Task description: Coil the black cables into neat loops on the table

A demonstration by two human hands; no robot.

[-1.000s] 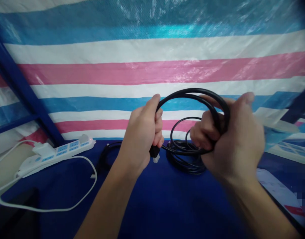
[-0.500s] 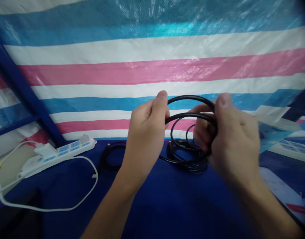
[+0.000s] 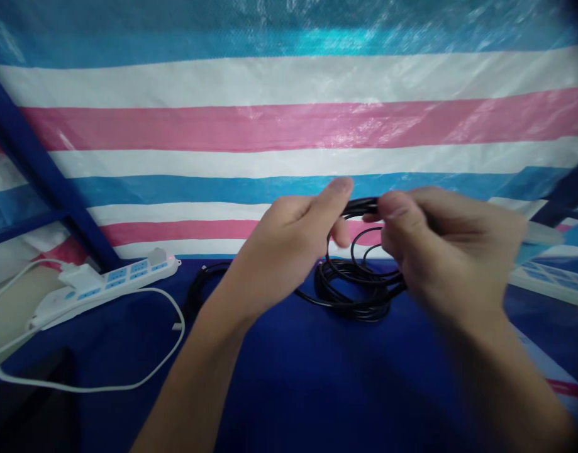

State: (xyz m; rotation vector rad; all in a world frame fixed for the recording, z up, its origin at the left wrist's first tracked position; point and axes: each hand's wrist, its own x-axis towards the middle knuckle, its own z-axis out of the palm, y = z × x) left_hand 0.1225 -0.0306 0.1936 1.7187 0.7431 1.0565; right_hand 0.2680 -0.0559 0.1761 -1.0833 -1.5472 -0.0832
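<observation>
Between my hands runs a black cable, its strands gathered side by side in a short bundle. My left hand is closed around the bundle's left part, thumb on top. Pinching it at the right is my right hand, slightly blurred, with the thumb pressed on the strands. Loops of cable hang below the fingers. Behind and below lies a loose coil of black cable on the blue table surface; whether it joins the held strands I cannot make out.
A white power strip with a plugged-in white adapter lies at the left. A white cable loops in front of it. Another black cable coil sits behind my left forearm. A striped tarp hangs at the back.
My hands have come closer together and the right has turned inward. The two wide arcs of cable between them are now a short, tight bundle.
</observation>
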